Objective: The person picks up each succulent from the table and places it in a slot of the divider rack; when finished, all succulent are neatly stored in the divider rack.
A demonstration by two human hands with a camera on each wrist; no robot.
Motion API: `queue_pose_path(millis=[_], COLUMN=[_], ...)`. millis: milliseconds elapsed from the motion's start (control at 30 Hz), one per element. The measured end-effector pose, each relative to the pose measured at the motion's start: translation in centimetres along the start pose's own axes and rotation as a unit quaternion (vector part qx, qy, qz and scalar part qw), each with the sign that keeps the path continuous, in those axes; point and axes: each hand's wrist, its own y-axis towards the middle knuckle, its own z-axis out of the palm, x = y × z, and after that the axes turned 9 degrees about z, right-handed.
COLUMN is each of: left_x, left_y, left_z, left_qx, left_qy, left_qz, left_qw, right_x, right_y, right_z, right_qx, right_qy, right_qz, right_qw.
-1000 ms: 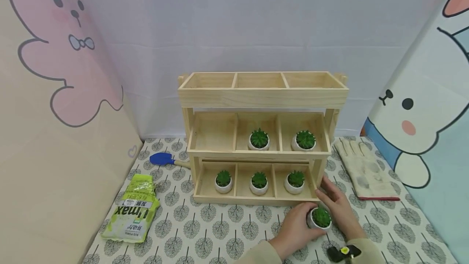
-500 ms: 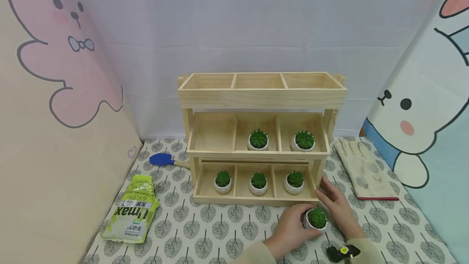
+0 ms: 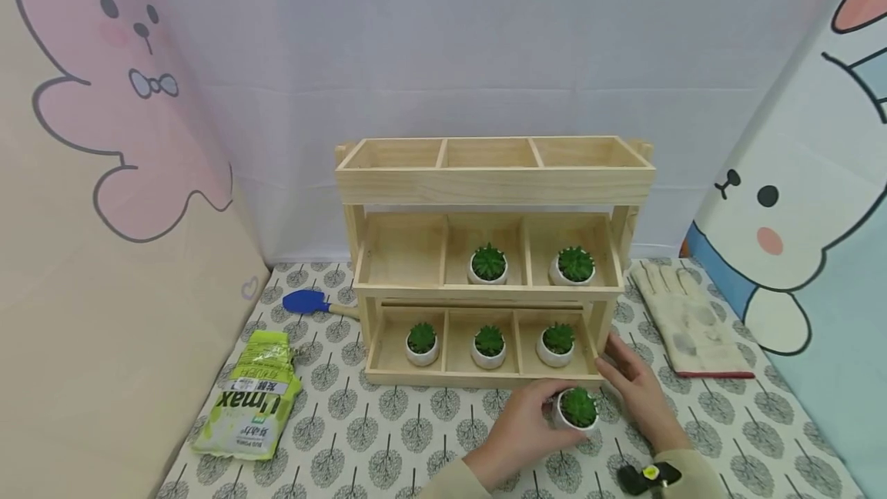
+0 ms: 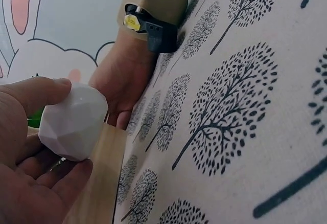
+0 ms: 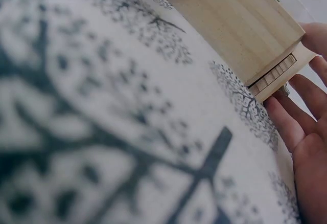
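Note:
My left hand [image 3: 518, 423] holds a small potted succulent [image 3: 578, 408] above the cloth, in front of the wooden shelf [image 3: 495, 188]. In the left wrist view its white faceted pot [image 4: 76, 124] sits between thumb and fingers, and most of the green plant is hidden. My right hand [image 3: 643, 399] rests against the lower right front corner of the shelf. Seen from the right wrist, its fingers [image 5: 286, 121] lie rather straight along the end of the lower tray [image 5: 240, 24]. Several more succulents stand in the shelf: a pot [image 3: 488, 264] and another [image 3: 574, 266] on the middle tier, others [image 3: 489, 346] below.
The three-tiered shelf has divided compartments. A yellow-green bag [image 3: 249, 399] lies at the left, with a blue-headed trowel [image 3: 308, 301] behind it. A pale work glove [image 3: 693, 326] lies to the right. Tree-patterned cloth [image 3: 388, 445] covers the table.
My left hand has moved left with the potted succulent, away from the right hand. The right hand stays at the shelf corner.

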Motion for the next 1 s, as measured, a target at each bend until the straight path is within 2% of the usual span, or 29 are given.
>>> queue_pose_path(millis=[267, 433, 667, 1000], left_x=[-0.9, -1.8, -2.4, -3.5], left_y=[-1.2, -1.8, -2.1, -2.3], left_z=[-2.5, -4.2, -6.7, -10.7], left_qx=[-0.012, -0.017, -0.054, -0.094], left_qy=[-0.026, -0.022, -0.018, -0.006], left_qz=[0.033, 0.038, 0.054, 0.045], left_qw=[0.9991, 0.9989, 0.9969, 0.9946], right_x=[-0.2, 0.0, 0.2, 0.4], right_y=[0.1, 0.0, 0.0, 0.0], right_z=[0.1, 0.0, 0.0, 0.1], right_qx=[-0.007, -0.008, -0.006, -0.005], right_qy=[-0.009, -0.012, -0.006, -0.006], right_qz=[0.013, 0.012, 0.010, 0.017], right_qw=[1.000, 1.000, 1.000, 1.000])
